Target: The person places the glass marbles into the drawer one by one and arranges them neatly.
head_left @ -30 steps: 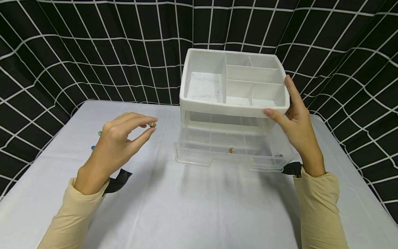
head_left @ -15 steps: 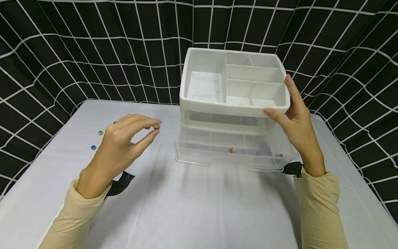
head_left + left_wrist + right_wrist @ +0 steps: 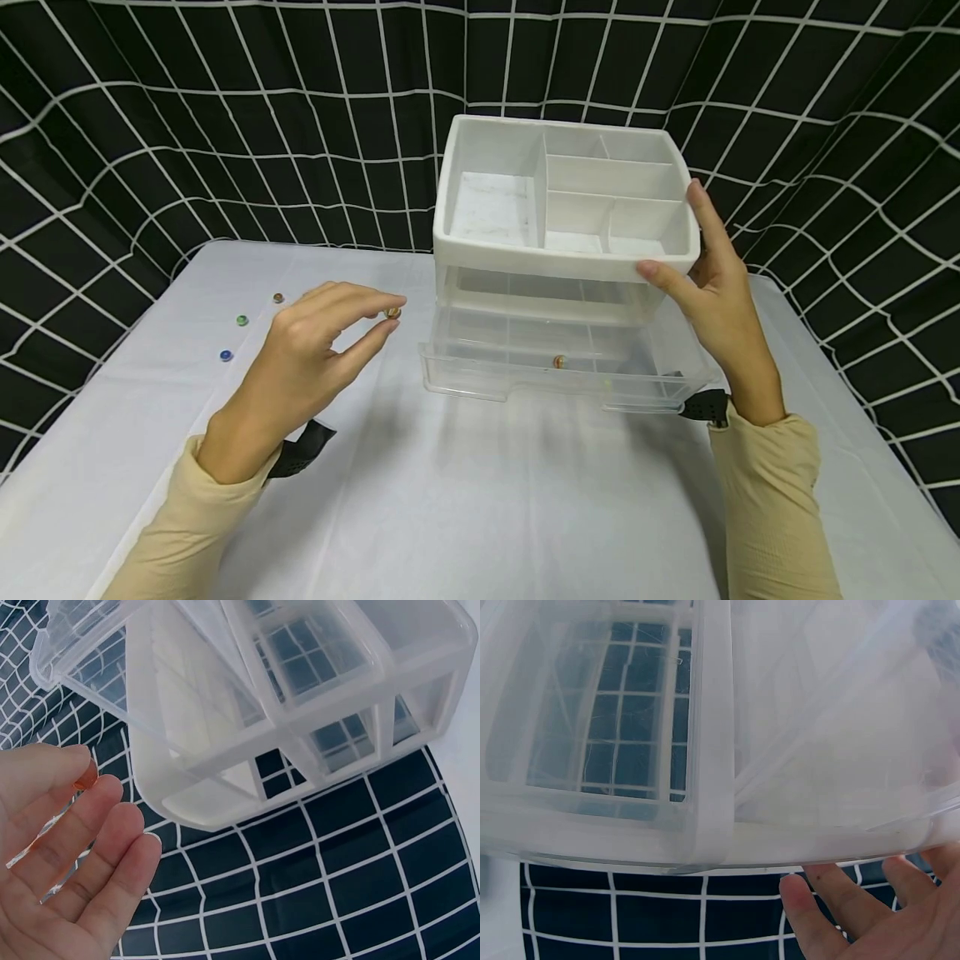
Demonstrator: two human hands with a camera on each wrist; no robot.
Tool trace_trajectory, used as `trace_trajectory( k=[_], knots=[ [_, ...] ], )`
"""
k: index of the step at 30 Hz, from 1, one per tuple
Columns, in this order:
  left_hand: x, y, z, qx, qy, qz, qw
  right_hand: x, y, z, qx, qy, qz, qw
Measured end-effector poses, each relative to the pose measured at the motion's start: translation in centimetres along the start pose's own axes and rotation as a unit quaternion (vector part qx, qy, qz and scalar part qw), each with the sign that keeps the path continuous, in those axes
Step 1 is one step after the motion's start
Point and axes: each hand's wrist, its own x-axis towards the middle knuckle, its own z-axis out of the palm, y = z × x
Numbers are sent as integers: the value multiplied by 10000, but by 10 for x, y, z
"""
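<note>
Between thumb and index fingertip, my left hand [image 3: 315,350] pinches a small brownish marble [image 3: 392,313], held left of the drawer unit. In the left wrist view the same marble [image 3: 87,777] shows amber between the fingertips. My right hand [image 3: 720,300] grips the right front corner of the white organizer [image 3: 562,265], thumb on the front rim and fingers along the side. Below its tray top, a clear drawer [image 3: 465,379] is pulled out toward me. One orange-striped marble [image 3: 559,362] lies inside that drawer. In the right wrist view, my right fingers [image 3: 840,896] lie along the organizer's side.
Left of my left hand, a brown marble [image 3: 278,297], a green marble [image 3: 242,320] and a blue marble [image 3: 226,356] lie on the white tablecloth [image 3: 450,517]. A black curtain with white grid lines [image 3: 300,125] stands behind the table and along its sides.
My left hand has moved a little right and toward me with the pinched marble, uncovering the marbles on the cloth behind it. My right hand and the organizer stay in place.
</note>
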Motion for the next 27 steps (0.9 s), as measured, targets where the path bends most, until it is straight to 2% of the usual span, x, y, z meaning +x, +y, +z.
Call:
trace_trajectory(
  k=[14,27],
  knots=[
    [2,4,4,-89,-5,84,9999,0,2,3,74,-48,-5,10000],
    [24,12,12,-199,-84,279,9994,0,0,1,72,7,-25,10000]
  ],
)
